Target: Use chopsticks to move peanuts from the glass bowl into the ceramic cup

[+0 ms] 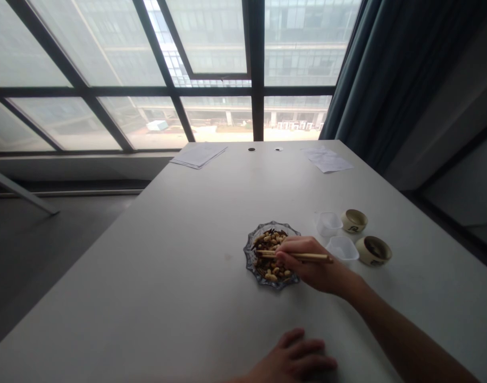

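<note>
My right hand point(317, 268) grips a pair of wooden chopsticks point(313, 257), and their tips reach into a scalloped glass dish point(249, 259). Pale peanuts point(272, 276) and dark, slender seeds, which look like sunflower seeds, are mixed together in that dish. Whether the tips pinch a piece is too small to tell. Part of the dish's right side is hidden behind my right hand. Nearer to me, my left hand point(293, 357) rests on the white table point(179, 276) with its fingers apart, holding nothing.
Two clear plastic containers point(329, 224) stand right of the dish. Beside them are two beige ceramic bowls point(373, 251); the nearer one has dark contents. Paper sheets point(199, 155) lie at the far left, another sheet point(327, 159) at the far right. Windows and a dark curtain point(371, 80) lie beyond.
</note>
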`<state>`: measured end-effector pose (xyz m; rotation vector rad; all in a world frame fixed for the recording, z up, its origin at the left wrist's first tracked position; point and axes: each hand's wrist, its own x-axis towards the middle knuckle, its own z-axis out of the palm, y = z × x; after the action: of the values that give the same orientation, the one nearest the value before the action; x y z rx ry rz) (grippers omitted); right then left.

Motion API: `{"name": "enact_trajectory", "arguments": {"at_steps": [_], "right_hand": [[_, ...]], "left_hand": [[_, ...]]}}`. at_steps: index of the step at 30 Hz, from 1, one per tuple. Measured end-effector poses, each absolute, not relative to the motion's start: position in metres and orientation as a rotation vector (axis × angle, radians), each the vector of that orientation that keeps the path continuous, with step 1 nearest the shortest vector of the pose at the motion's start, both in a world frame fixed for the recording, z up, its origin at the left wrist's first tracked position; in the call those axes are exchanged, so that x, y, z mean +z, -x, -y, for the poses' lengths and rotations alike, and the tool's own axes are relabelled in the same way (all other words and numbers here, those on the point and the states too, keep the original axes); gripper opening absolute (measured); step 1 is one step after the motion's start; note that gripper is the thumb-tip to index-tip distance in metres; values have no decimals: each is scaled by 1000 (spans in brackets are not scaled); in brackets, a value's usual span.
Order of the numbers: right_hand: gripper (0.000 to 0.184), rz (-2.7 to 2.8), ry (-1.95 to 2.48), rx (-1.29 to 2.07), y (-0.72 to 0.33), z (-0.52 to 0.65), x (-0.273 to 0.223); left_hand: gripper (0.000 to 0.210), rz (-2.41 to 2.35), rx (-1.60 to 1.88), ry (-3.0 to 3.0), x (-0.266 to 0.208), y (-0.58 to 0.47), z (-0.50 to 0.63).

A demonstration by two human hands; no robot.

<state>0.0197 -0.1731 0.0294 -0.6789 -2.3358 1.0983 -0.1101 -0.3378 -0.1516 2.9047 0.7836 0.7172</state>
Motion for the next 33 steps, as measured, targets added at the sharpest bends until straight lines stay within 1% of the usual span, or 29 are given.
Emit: {"name": "enact_trajectory", "arguments": {"at_steps": [5, 8, 12, 19, 22, 24, 26, 30, 33], "right_hand": [[40, 2259, 950, 929, -27, 174, 41], [38, 2254, 867, 977, -25, 177, 43], [34, 2320, 703, 1115, -19, 184, 36], [40, 2299, 948, 1031, -27, 181, 42], [37, 2267, 874, 1015, -27, 175, 42], [31, 2264, 779, 1041, -24, 173, 37], [30, 2279, 750, 1049, -23, 172, 33], [38, 2281, 913, 974, -26, 174, 39], [39, 2256, 941, 941, -30, 176, 49]], "left_hand": [[24, -804, 744, -2912, -153, 109, 338], [25, -805, 766, -2922, -153, 109, 338], [23, -772, 697, -2929, -150, 110, 337], [27, -790, 741, -2923, -151, 110, 337], [28, -785, 772, -2920, -152, 110, 338], [27, -790, 754, -2915, -152, 110, 338], [26, -792, 721, -2919, -151, 110, 338], [26, -783, 749, -2945, -151, 111, 338], [27, -795, 810, -2951, -153, 110, 338]]}}
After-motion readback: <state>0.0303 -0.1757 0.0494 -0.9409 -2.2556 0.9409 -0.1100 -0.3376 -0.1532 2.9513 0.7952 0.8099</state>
